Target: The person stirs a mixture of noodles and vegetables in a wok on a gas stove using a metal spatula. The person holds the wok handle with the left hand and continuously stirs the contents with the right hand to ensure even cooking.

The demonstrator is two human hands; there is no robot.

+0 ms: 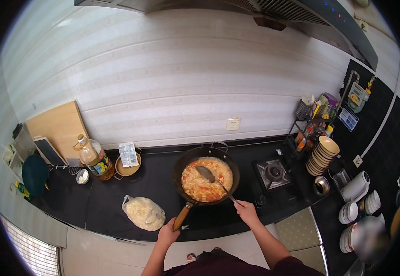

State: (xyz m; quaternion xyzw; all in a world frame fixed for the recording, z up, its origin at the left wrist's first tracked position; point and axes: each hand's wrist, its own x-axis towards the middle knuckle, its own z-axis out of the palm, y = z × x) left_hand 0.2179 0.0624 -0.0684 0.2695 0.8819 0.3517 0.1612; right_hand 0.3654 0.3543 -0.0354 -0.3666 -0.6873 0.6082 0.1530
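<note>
A dark wok (pixel 177 174) sits on the left burner side of the black counter, holding a reddish-orange mixture of noodle-like strands, tomato pieces and liquid (pixel 200 193). My left hand (pixel 168 233) is closed around its wooden handle (pixel 182 216). The metal handle of a cooking ladle or spoon (pixel 205 173) is in my right hand (pixel 246 211), and the utensil's bowl rests in the food near the middle of the wok. Left of the wok handle lies a clear plastic bag of pale noodles (pixel 144 213). The burner under the wok is hidden.
A bare gas burner (pixel 273 174) lies to the right, near stacked bowls (pixel 322 155) and a condiment rack (pixel 298 127). To the left are an oil bottle (pixel 98 160), a small pot (pixel 123 169) bearing a packet, a small white-filled bowl (pixel 82 176) and a cutting board (pixel 60 120). Crockery stands far right.
</note>
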